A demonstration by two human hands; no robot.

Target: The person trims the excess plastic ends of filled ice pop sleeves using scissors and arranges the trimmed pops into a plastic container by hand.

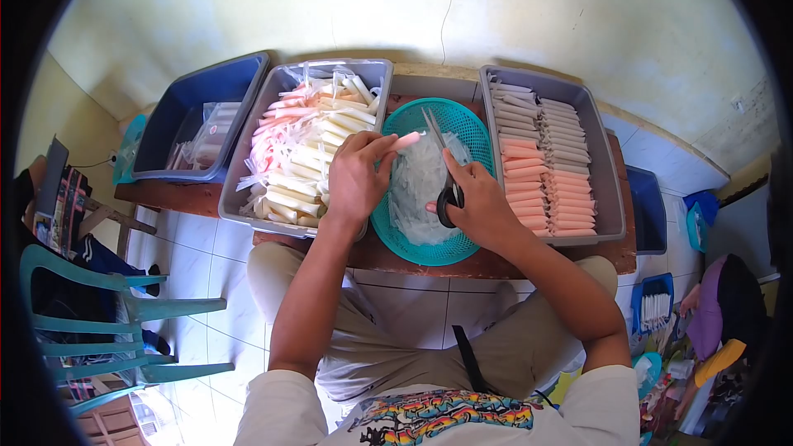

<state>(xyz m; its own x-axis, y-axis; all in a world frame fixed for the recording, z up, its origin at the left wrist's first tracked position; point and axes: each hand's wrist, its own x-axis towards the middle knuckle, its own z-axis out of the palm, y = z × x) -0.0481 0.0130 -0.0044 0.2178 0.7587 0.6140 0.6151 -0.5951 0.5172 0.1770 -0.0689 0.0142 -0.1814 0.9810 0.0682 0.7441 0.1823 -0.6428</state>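
No text can be read: multicoloured, graffiti-style lettering (450, 415) is printed across the white short-sleeved shirt (277, 413) at the near side, but its words cannot be made out.

Single view, worn on the head. Looks forward and steeply down from above the shirt (446, 415), which fills the bottom edge. Both hands (359, 173) at close range, mid-view, over the basket (388, 235). Wall (355, 8) farther off, along the top. Very wide take (straight lines bow, corners go dark); chair (87, 326) at left edge.
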